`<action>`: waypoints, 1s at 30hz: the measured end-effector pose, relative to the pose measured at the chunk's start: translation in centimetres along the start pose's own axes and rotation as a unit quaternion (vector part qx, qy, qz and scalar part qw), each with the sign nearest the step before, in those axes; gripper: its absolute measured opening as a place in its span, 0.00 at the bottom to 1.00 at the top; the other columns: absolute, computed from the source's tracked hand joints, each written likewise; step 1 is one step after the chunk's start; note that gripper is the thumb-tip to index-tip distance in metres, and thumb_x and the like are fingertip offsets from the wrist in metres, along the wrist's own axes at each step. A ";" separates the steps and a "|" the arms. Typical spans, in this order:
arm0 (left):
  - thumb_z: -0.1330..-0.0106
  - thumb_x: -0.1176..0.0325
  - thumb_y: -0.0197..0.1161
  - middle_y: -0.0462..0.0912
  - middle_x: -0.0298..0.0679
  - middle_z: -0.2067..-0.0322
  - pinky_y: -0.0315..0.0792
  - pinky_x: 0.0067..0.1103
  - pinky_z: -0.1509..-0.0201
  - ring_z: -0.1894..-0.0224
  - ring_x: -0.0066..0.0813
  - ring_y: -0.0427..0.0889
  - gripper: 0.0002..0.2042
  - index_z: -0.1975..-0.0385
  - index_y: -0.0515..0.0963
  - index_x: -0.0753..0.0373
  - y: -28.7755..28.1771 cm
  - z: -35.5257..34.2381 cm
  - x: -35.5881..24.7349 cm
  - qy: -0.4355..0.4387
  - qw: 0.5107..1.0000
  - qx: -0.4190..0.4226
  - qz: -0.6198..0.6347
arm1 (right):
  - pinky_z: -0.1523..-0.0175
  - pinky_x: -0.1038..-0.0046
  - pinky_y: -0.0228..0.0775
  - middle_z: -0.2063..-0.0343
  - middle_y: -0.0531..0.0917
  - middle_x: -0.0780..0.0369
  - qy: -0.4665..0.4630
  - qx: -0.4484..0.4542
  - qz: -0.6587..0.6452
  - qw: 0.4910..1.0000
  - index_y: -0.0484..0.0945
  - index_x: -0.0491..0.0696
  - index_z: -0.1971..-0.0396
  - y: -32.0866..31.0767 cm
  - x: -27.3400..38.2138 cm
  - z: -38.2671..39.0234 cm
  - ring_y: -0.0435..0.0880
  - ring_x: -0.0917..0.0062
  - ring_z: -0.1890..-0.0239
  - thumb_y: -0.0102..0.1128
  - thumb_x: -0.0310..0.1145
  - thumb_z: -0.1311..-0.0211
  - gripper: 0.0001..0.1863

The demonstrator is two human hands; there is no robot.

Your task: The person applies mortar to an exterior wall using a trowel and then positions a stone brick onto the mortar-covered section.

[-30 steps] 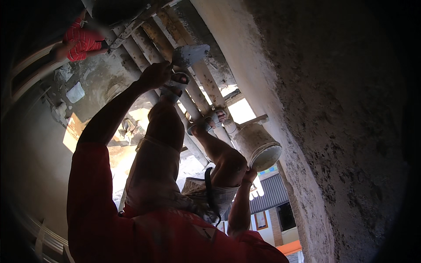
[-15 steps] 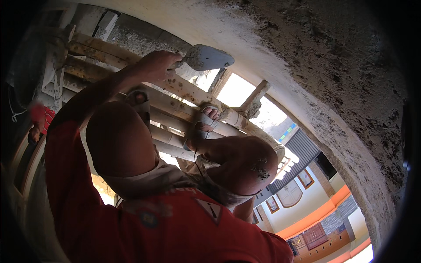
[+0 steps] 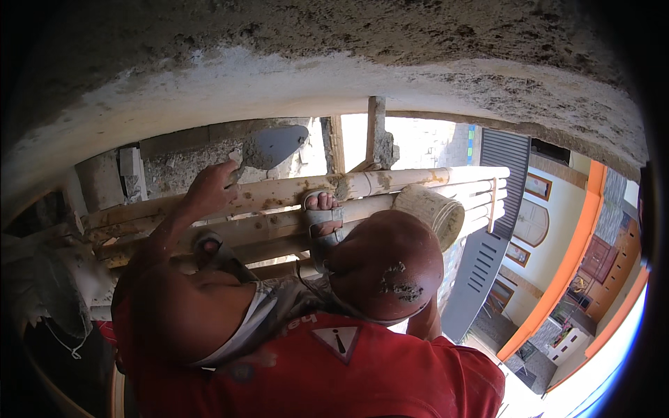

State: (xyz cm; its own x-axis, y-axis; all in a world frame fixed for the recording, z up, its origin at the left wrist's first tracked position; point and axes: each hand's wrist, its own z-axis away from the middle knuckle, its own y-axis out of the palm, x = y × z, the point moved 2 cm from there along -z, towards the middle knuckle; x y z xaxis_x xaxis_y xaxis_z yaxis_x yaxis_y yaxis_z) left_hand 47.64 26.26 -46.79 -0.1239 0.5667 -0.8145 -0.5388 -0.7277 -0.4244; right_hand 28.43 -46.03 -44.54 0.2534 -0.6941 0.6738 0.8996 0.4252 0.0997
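We see a pale, crusted bucket [image 3: 426, 207] tilted beside our knee [image 3: 387, 261], contents unclear. Our left hand [image 3: 212, 187] grips a grey-smeared trowel [image 3: 279, 145] near rounded bamboo poles [image 3: 279, 194]; our hidden right hand's grasp we cannot tell.

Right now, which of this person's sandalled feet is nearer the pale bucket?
The right foot, on the bamboo poles toward the pale bucket. The left foot sits farther away, toward the left hand gripping the trowel.
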 end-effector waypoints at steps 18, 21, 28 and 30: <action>0.44 0.68 0.62 0.74 0.39 0.73 0.67 0.28 0.64 0.68 0.26 0.74 0.11 0.67 0.67 0.62 7.9 4.1 4.4 0.005 0.829 -0.189 0.527 | 0.72 0.76 0.73 0.61 0.77 0.44 0.047 0.144 0.528 0.836 0.68 0.39 0.47 20.1 -7.4 1.7 0.80 0.73 0.73 0.48 0.40 0.38 0.25; 0.39 0.69 0.60 0.76 0.38 0.63 0.67 0.26 0.57 0.60 0.23 0.73 0.11 0.62 0.66 0.60 9.0 3.7 3.6 0.101 0.700 -0.207 0.675 | 0.68 0.74 0.75 0.62 0.79 0.48 0.007 0.284 0.656 0.699 0.68 0.40 0.47 27.7 -9.5 5.3 0.81 0.72 0.71 0.50 0.44 0.37 0.25; 0.31 0.68 0.55 0.67 0.39 0.44 0.59 0.27 0.40 0.44 0.23 0.64 0.14 0.49 0.62 0.58 5.9 4.7 -0.2 0.162 0.642 -0.326 0.675 | 0.58 0.74 0.75 0.56 0.80 0.54 -0.075 0.701 0.665 0.246 0.62 0.41 0.38 47.4 -27.6 24.2 0.79 0.72 0.54 0.56 0.51 0.37 0.36; 0.28 0.64 0.49 0.62 0.36 0.37 0.55 0.30 0.33 0.35 0.27 0.57 0.20 0.39 0.57 0.58 3.5 7.6 -2.9 0.191 0.559 -0.272 0.760 | 0.50 0.68 0.72 0.54 0.79 0.55 -0.046 0.753 0.638 0.155 0.62 0.40 0.39 49.5 -32.1 30.0 0.77 0.72 0.52 0.58 0.45 0.37 0.33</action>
State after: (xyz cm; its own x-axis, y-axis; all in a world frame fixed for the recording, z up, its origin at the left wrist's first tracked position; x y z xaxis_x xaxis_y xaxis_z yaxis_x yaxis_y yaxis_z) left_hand 39.77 25.01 -42.87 0.1476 -0.9133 -0.3795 0.2924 -0.3263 0.8989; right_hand 54.11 14.75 -39.27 -0.1860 0.4948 0.8489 -0.9822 -0.1167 -0.1471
